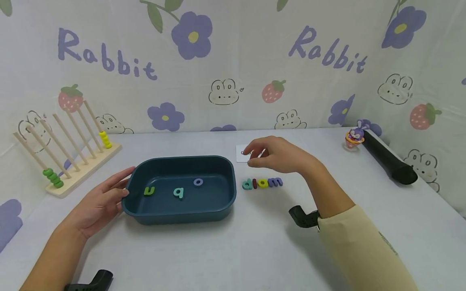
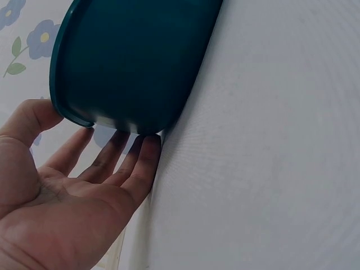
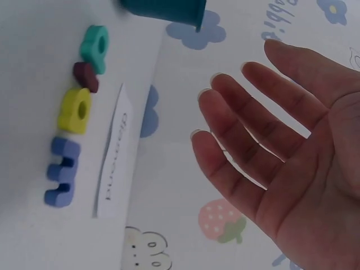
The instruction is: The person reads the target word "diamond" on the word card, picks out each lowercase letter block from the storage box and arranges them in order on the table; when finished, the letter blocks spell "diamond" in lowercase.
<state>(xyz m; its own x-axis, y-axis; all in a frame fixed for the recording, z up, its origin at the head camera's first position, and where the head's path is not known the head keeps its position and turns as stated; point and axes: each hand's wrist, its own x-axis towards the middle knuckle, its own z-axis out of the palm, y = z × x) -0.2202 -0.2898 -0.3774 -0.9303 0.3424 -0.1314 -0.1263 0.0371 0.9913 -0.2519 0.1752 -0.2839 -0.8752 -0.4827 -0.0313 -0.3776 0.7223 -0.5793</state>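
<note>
4 letters (image 1: 263,186) into a row on the desk (image 1: 255,250), seemingly copying the card (image 3: 114,163), gripping the tray (image 1: 178,216) with the left hand (image 1: 103,202), holding the right hand (image 1: 274,155) empty, loosely spread, next probably needing the purple o (image 1: 194,182) pinched from inside the tray.

A pale cloth wall (image 1: 251,24) rises behind a white table (image 1: 255,254); the print shows purple flowers (image 1: 191,35) with yellow centres, green leaves (image 1: 154,18), red strawberries (image 1: 272,93), outlined rabbit faces (image 1: 223,95) and the word "Rabbit" (image 1: 119,62) twice in purple; on the right a side wall (image 1: 449,141) in matching print runs along the table's slanting edge; the light looks even and leaves soft shadows (image 1: 306,242) on the tabletop; both wrist views look dimmer and greyer
</note>
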